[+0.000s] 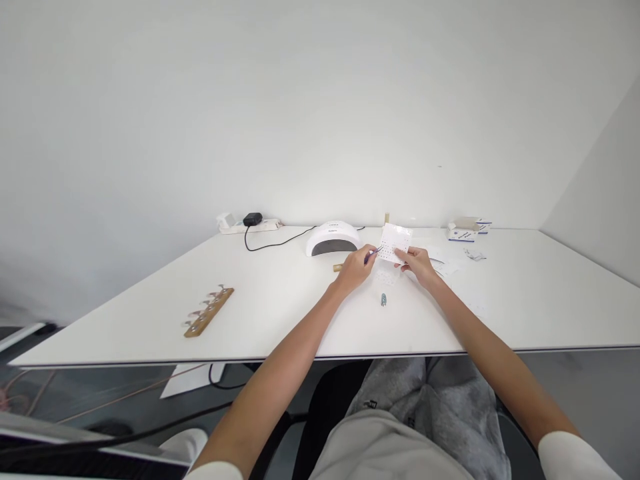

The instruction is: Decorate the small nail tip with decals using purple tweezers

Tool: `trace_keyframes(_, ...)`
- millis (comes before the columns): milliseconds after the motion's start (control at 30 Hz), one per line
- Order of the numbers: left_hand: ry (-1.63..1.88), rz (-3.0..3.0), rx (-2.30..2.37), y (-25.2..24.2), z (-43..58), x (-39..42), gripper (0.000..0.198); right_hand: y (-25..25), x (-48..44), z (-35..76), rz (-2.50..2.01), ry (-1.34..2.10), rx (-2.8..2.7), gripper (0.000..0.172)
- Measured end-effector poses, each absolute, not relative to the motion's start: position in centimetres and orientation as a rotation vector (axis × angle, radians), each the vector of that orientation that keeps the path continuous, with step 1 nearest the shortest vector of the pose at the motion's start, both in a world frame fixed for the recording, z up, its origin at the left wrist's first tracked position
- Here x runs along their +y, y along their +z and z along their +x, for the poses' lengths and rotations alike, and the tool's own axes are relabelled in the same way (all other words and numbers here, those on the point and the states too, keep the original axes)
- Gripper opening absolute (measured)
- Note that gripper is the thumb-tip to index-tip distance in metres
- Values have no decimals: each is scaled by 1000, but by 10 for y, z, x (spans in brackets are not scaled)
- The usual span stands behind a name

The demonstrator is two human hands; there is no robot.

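My left hand (358, 264) is closed on dark blue tweezers (371, 255), whose tips point at a white sticker sheet (394, 239) with rows of small dots. The sheet's right side is pinched in my right hand (416, 261), its thumb lying on the front. Both hands are above the white table (280, 320). Below the sheet, a small teal nail-shaped piece (383, 299) stands on the tabletop. Whether the tweezer tips touch the sheet is too small to tell.
Behind my left hand is a white nail lamp (333, 239). A wooden stand (209, 312) with several nail tips lies at the left. A power strip (253, 227) is at the back left, small boxes (463, 229) at the back right. The table's front edge is near my forearms.
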State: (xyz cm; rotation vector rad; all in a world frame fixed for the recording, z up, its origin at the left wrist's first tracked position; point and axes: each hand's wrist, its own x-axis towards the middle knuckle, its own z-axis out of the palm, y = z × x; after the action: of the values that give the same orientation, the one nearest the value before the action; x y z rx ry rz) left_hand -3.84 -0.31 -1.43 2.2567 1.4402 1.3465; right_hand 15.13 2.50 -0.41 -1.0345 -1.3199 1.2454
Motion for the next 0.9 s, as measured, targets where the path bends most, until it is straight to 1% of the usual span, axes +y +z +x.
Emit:
trace_keyframes(333,1329,2238,1428,-20,-36,-1,21,-3,23,150,-981,1314,-1354,14)
trace_keyframes(633,1285,2241,1384,-21,-36,-2,20,-3,20,147,-948,1300,-1346,15)
trace_keyframes(900,1239,2264,1379,-23,-35,-2,20,-5,22,147,-976,1294,-1343,12)
